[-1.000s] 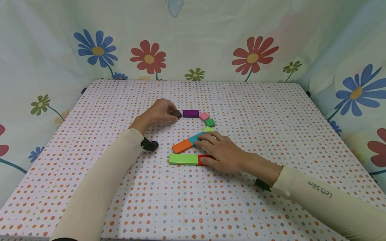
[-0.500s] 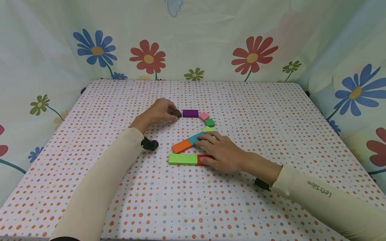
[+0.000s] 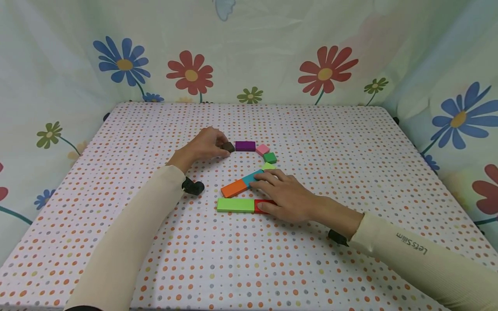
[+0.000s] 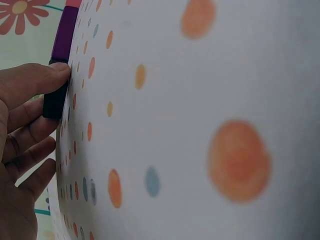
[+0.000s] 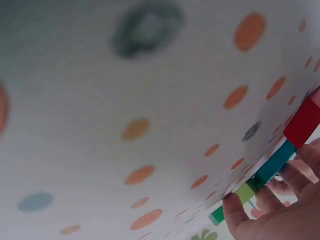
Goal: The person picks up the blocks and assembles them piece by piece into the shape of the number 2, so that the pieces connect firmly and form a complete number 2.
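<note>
My left hand point(image 3: 204, 144) pinches a dark brown block point(image 3: 228, 147) between thumb and fingers, at the left end of a purple block point(image 3: 245, 146). In the left wrist view the dark block point(image 4: 55, 102) lines up end to end with the purple one point(image 4: 65, 35). My right hand point(image 3: 289, 196) lies spread over the lower blocks, fingers extended. Its thumb touches a red block point(image 3: 260, 206), and its fingertips are at a blue block point(image 3: 252, 177) and a lime block point(image 3: 268, 166). The hand hides part of the red block.
From the purple block, a pink block point(image 3: 262, 149) and a green block point(image 3: 270, 158) curve down to the lime one. An orange block point(image 3: 234, 188) continues the blue one leftward. A long light green block point(image 3: 235, 205) adjoins the red. All lie on a dotted cloth point(image 3: 163, 259).
The narrow gap between the dark brown block and the purple block has shrunk slightly. My right hand stays in place, and the other blocks look unmoved.
</note>
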`<action>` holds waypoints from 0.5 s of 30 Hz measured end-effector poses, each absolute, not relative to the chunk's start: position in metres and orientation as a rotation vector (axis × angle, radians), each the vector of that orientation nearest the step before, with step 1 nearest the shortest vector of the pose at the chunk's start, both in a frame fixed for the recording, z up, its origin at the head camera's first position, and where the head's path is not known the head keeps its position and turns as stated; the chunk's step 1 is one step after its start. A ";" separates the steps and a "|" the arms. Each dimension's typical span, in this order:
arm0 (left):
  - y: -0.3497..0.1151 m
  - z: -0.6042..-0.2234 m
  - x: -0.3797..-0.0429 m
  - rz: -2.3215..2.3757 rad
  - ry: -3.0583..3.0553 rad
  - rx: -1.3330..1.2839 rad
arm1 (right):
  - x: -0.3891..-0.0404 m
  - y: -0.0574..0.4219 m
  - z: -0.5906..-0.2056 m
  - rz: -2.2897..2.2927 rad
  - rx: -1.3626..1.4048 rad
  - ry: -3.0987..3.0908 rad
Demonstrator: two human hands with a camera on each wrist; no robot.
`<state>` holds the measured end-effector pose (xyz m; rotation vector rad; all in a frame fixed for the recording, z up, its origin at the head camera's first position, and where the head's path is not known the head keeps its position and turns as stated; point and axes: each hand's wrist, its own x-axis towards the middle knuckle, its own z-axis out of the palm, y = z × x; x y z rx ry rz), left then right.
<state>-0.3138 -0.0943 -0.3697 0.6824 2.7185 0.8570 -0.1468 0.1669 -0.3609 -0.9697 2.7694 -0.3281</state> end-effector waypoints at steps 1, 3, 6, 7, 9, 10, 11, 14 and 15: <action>-0.094 -0.370 -0.314 0.857 2.719 0.687 | -0.147 0.167 -0.361 -0.330 -0.973 2.770; -0.094 -0.370 -0.313 0.851 2.723 0.694 | -0.146 0.167 -0.360 -0.332 -0.979 2.767; -0.094 -0.370 -0.313 0.843 2.729 0.705 | -0.147 0.166 -0.358 -0.320 -0.969 2.757; -0.094 -0.370 -0.313 0.841 2.731 0.708 | -0.148 0.166 -0.357 -0.312 -0.968 2.754; -0.094 -0.370 -0.313 0.836 2.734 0.708 | -0.149 0.165 -0.355 -0.294 -0.967 2.750; -0.094 -0.370 -0.313 0.830 2.734 0.710 | -0.150 0.165 -0.354 -0.288 -0.967 2.747; -0.095 -0.370 -0.312 0.826 2.734 0.712 | -0.151 0.164 -0.353 -0.280 -0.970 2.747; -0.095 -0.369 -0.310 0.812 2.720 0.723 | -0.152 0.164 -0.351 -0.268 -0.977 2.748; -0.095 -0.369 -0.309 0.808 2.715 0.727 | -0.153 0.164 -0.351 -0.265 -0.977 2.749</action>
